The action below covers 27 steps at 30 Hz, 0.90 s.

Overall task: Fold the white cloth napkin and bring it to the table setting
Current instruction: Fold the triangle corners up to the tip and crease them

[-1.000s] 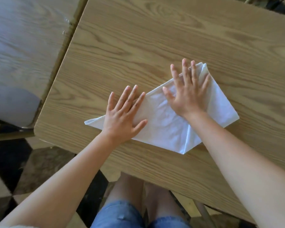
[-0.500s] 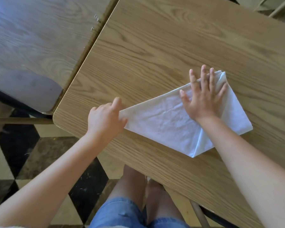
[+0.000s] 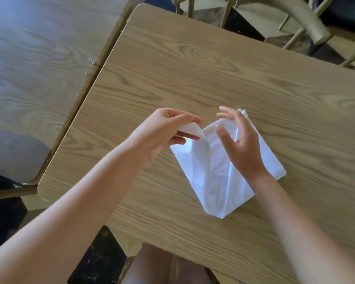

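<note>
The white cloth napkin (image 3: pixel 211 177) lies partly folded on the wooden table (image 3: pixel 213 78), its point toward the near edge. My left hand (image 3: pixel 162 130) pinches the napkin's left corner between thumb and fingers and holds it lifted over the cloth's middle. My right hand (image 3: pixel 240 142) hovers over the napkin's upper right part, fingers spread and raised off the cloth. The napkin's far corner pokes out beyond my right fingers.
A second wooden table (image 3: pixel 39 68) butts against the left side with a narrow gap. Chair legs and a chair back (image 3: pixel 307 21) stand beyond the far edge. My knees (image 3: pixel 168 267) show under the near edge, over a checkered floor.
My left hand took hold of the napkin's left corner and carried it up and to the right, folding it over. My right hand lifted off the cloth. The view tilted upward.
</note>
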Available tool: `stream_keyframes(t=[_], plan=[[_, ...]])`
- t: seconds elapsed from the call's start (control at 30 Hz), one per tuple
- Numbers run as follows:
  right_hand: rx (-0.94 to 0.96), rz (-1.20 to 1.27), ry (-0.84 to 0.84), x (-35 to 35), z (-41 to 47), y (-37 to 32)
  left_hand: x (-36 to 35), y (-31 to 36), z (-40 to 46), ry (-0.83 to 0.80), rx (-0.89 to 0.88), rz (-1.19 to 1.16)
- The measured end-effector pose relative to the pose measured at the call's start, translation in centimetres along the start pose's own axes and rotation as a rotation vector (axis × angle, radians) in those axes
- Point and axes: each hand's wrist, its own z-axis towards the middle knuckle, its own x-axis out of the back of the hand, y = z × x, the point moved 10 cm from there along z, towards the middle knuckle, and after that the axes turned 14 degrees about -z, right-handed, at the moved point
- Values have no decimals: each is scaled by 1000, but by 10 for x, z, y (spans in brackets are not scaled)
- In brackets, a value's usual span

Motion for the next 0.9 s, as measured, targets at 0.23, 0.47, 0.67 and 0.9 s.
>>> stream_keyframes(t=[0.23, 0.47, 0.67, 0.9], plan=[[-67, 128, 62, 36, -2, 3, -53, -32, 39, -59, 215, -244], [-364, -175, 42, 20, 21, 70, -57, -1, 23, 196, -663, 829], [-291, -442, 168, 24, 34, 77, -89, -65, 27, 37, -780, 1349], [61, -549, 150, 16, 47, 56, -75, -79, 41, 134, -655, 1375]])
